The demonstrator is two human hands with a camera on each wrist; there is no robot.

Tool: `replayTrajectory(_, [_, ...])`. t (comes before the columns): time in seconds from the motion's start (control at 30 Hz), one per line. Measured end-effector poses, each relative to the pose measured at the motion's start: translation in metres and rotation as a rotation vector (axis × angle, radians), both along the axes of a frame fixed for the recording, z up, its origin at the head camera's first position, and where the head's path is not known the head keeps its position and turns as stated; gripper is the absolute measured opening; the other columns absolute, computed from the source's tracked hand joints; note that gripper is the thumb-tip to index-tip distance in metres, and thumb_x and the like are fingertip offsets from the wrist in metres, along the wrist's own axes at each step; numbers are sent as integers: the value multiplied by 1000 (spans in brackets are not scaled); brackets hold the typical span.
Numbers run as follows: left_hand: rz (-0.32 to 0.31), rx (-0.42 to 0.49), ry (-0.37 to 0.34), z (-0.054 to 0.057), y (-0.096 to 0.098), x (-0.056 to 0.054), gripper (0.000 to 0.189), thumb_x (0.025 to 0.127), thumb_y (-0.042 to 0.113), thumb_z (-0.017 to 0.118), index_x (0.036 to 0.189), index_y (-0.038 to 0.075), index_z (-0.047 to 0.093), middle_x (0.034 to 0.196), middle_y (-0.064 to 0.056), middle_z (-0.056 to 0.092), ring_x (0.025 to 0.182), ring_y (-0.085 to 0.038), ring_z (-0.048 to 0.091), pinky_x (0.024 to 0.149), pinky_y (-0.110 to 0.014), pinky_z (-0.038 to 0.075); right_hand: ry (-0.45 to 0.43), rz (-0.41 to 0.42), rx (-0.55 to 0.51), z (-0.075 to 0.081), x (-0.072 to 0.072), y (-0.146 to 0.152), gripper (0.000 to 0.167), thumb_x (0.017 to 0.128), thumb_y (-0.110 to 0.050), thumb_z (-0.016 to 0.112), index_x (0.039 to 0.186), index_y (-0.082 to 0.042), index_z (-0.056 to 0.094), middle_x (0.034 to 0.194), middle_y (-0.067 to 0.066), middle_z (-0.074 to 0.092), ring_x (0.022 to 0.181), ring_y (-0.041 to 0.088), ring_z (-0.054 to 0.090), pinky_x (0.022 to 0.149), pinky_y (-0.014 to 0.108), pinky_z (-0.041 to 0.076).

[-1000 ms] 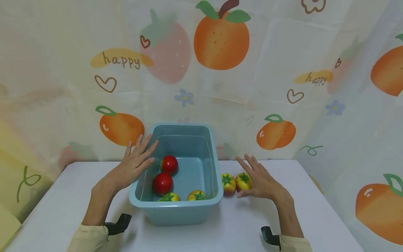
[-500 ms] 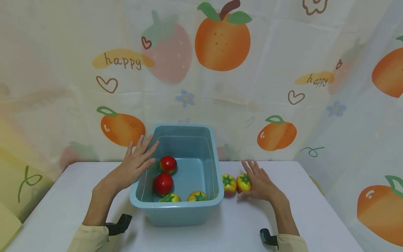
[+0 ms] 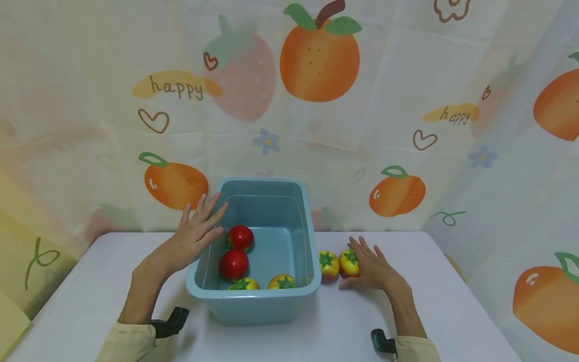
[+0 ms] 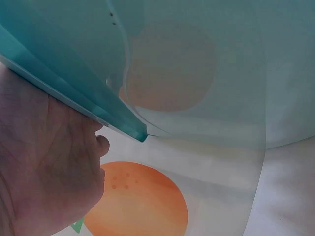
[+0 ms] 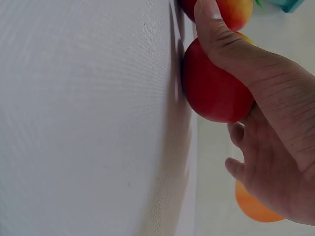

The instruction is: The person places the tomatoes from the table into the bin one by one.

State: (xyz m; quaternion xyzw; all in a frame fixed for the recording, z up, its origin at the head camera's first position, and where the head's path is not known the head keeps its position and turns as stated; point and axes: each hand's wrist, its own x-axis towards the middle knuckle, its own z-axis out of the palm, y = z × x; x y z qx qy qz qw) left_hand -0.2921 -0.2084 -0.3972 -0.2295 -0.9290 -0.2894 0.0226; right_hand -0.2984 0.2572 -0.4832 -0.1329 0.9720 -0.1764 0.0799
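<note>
A light blue plastic bin (image 3: pixel 253 305) stands on the white table. My left hand (image 3: pixel 194 239) lies with straight, spread fingers along its left rim; the left wrist view shows the palm (image 4: pixel 54 157) against the outer side of that rim. Inside the bin lie two red tomatoes (image 3: pixel 234 264) bottom up, and two yellow ones with green star-shaped tops (image 3: pixel 282 281), partly hidden by the front wall. Right of the bin, my right hand (image 3: pixel 373 269) holds a red-yellow tomato (image 3: pixel 349 263) between thumb (image 5: pixel 216 32) and fingers. A similar tomato (image 3: pixel 328 265) sits between it and the bin.
The white table (image 3: pixel 344 327) runs back to a fruit-printed cloth wall (image 3: pixel 353 125). Black wrist mounts (image 3: pixel 171 323) stick out beside both sleeves.
My right hand has come down and closed in around the outer tomato, which has shifted slightly left. One red tomato in the bin has rolled a little left. The left hand stays in place.
</note>
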Motion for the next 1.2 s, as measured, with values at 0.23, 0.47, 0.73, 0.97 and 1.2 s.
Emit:
replayTrajectory(0.23, [2,0,-3,-1,0,0,68,109,46,40,167,14,23,179,-10,0,163,-45,-14,126,-69,-19,7,18,6,5,4,-1,121,77,-53,87,164,1,23,171,23,29,162,45,16,129,70,5])
replayTrajectory(0.47, [3,5,-10,-1,0,1,69,109,47,40,167,13,23,179,-9,0,163,-44,-15,126,-69,-19,48,25,35,21,9,-1,123,77,-52,87,164,2,19,171,24,28,162,45,17,129,70,5])
replayTrajectory(0.73, [-1,6,-12,0,-1,0,69,109,46,41,167,14,23,179,-9,0,163,-44,-15,126,-69,-19,97,14,31,44,17,-6,125,76,-54,88,165,-1,18,172,24,26,162,44,16,129,70,4])
replayTrajectory(0.97, [-2,10,-15,0,-2,0,68,109,47,41,167,15,24,179,-9,0,163,-44,-16,126,-69,-19,141,28,8,62,27,-10,127,75,-54,88,167,-5,15,173,23,23,163,44,12,129,70,1])
replayTrajectory(1.2, [-2,13,-15,0,-1,0,68,109,46,40,167,15,23,179,-9,0,163,-44,-16,126,-69,-20,204,59,0,78,37,-17,130,72,-63,85,168,-9,14,172,19,29,164,41,11,130,69,3])
